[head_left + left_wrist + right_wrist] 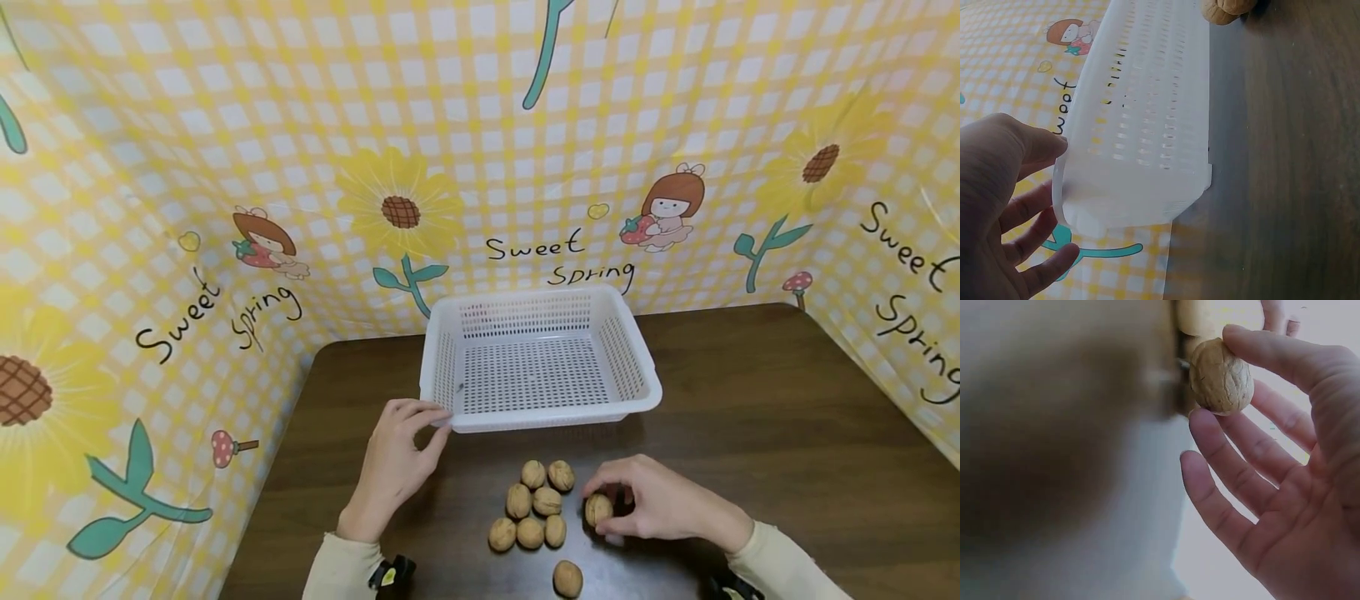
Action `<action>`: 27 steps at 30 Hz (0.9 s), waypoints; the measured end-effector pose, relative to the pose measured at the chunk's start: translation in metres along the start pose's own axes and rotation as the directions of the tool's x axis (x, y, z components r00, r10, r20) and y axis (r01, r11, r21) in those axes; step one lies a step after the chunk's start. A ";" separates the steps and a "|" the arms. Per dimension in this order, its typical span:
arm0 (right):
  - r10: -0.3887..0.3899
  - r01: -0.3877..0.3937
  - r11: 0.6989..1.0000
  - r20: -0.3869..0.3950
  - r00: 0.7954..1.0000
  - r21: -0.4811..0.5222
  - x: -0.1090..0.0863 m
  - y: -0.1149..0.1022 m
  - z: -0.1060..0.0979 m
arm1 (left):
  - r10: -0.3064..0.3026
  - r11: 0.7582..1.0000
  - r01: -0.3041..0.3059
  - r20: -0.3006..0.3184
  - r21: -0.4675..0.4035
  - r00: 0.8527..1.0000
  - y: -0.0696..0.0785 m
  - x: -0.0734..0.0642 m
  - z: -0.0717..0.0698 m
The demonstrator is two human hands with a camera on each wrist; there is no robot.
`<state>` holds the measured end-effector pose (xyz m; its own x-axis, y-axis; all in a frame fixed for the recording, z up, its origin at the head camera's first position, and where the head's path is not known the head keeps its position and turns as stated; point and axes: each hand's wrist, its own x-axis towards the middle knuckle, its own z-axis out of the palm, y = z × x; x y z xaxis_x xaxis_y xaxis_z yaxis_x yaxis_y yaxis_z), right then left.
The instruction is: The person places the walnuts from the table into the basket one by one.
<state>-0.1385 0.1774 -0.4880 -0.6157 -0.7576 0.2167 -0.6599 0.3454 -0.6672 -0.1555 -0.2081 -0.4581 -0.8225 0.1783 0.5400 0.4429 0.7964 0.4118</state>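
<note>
A white plastic basket with perforated walls sits toward the back of the table. At its near left corner, my left hand holds the rim between thumb and fingers; the left wrist view shows the thumb at the edge of the basket. To the right of a group of walnuts, my right hand pinches one walnut. Seen from the right wrist, that walnut is between the thumb and fingertips, while the lower fingers are spread.
One walnut lies apart, nearer the front of the dark wooden table. A yellow checked cloth with sunflowers and lettering rises behind the table and along both sides. A black strap is on the left wrist.
</note>
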 end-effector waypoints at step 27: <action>0.037 -0.037 0.999 -0.027 0.999 -0.022 0.066 -0.061 -0.129 | -0.032 0.999 0.033 0.035 -0.035 0.999 -0.001 -0.001 0.001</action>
<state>-0.1940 0.1777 -0.3412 -0.6509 -0.7291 0.2114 -0.6457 0.3853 -0.6592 -0.1552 -0.2087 -0.4601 -0.8481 0.1729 0.5009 0.4278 0.7812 0.4547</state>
